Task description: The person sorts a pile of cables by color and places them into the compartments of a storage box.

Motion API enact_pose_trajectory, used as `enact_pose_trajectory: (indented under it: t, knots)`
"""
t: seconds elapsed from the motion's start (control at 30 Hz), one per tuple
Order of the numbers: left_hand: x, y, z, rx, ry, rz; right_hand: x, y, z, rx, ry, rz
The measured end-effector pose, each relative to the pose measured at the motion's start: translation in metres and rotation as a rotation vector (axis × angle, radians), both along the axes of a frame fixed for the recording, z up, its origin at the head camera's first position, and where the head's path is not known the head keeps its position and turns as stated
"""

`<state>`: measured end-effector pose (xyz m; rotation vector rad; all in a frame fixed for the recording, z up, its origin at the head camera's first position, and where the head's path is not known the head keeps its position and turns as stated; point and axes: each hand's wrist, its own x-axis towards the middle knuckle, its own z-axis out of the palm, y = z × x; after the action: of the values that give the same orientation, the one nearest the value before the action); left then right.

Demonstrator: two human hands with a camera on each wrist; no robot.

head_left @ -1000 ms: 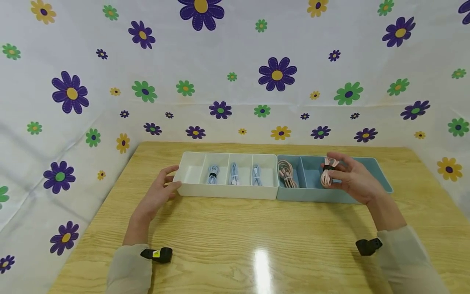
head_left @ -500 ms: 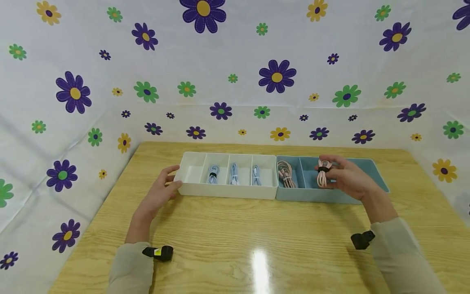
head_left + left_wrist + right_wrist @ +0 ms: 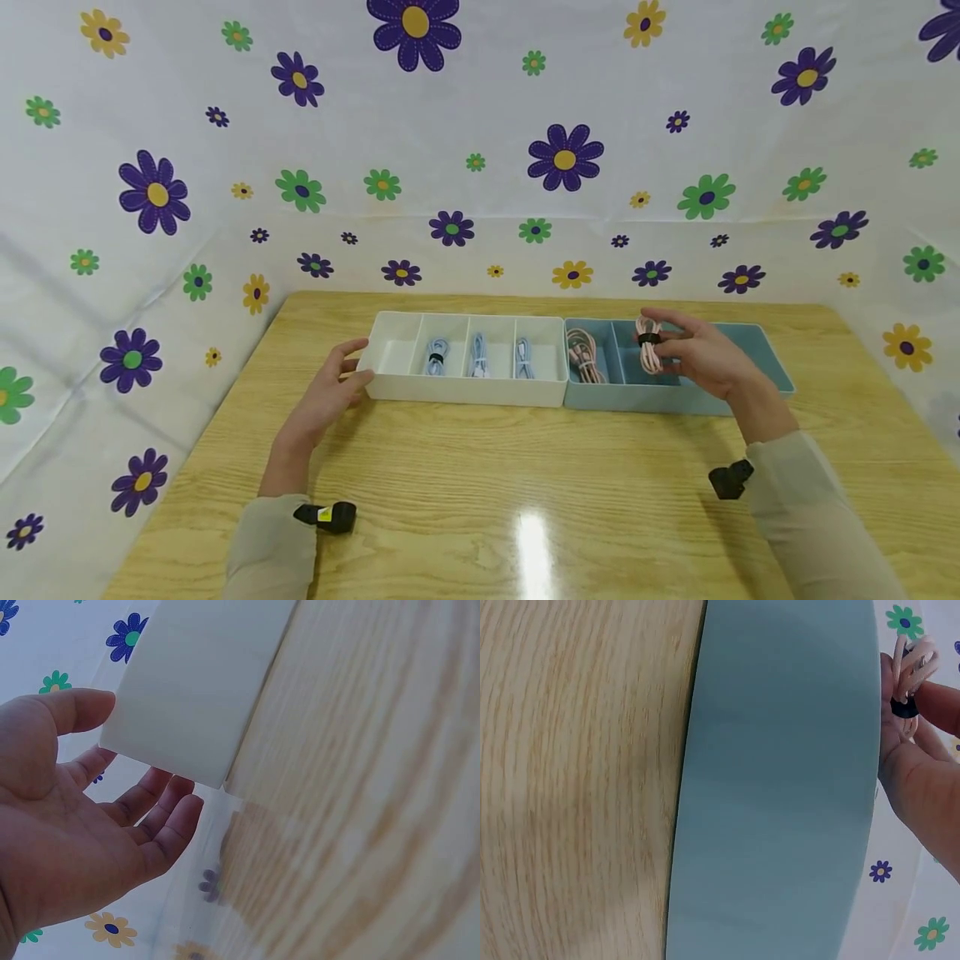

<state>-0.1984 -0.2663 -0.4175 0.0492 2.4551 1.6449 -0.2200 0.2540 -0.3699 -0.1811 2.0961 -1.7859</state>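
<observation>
My right hand (image 3: 705, 358) pinches a coiled pink cable (image 3: 648, 346) bound with a black strap, holding it over the blue divided box (image 3: 637, 400). In the right wrist view that cable (image 3: 919, 667) shows above the box's rim, between thumb and fingers. Another coiled pink cable (image 3: 587, 357) lies in the blue box's leftmost compartment. My left hand (image 3: 326, 396) is at the left end of the white divided box (image 3: 465, 390), its relaxed fingertips against the end wall and thumb by the front corner. Three coiled light-blue cables (image 3: 478, 357) lie in separate compartments of the white box.
Both boxes stand end to end along the back of the wooden table (image 3: 450, 483). A white cloth (image 3: 480, 108) printed with flowers hangs behind and at the sides. Each wrist carries a small black camera (image 3: 341, 517).
My right hand has moved left over the blue box with the pink cable, and the cable has lifted slightly in the last half second. My left hand stays at the white box's end.
</observation>
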Motion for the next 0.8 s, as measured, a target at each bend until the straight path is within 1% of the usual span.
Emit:
enact_pose_trajectory:
  t: [0.07,0.2,0.33,0.47,0.67,0.73,0.8]
  knots:
    - [0.0,0.0,0.0,-0.003,0.002,0.0,-0.001,-0.002,-0.002,-0.017,0.001,-0.013]
    - [0.0,0.0,0.001,0.001,0.004,-0.001,-0.002,-0.008,-0.006,-0.06,0.002,-0.015]
    - [0.0,0.001,0.001,0.01,0.005,-0.009,-0.003,-0.014,-0.009,-0.108,-0.021,-0.03]
    - [0.0,0.003,0.001,0.022,-0.007,-0.013,-0.005,-0.018,-0.011,-0.161,-0.085,-0.06]
    - [0.001,0.002,0.0,0.015,0.002,-0.008,-0.008,-0.021,-0.01,-0.307,-0.216,-0.114]
    - [0.001,0.002,0.0,0.013,0.006,-0.007,-0.009,-0.022,-0.009,-0.326,-0.248,-0.138]
    - [0.001,0.002,0.001,0.012,0.007,-0.008,-0.011,-0.023,-0.008,-0.308,-0.259,-0.147]
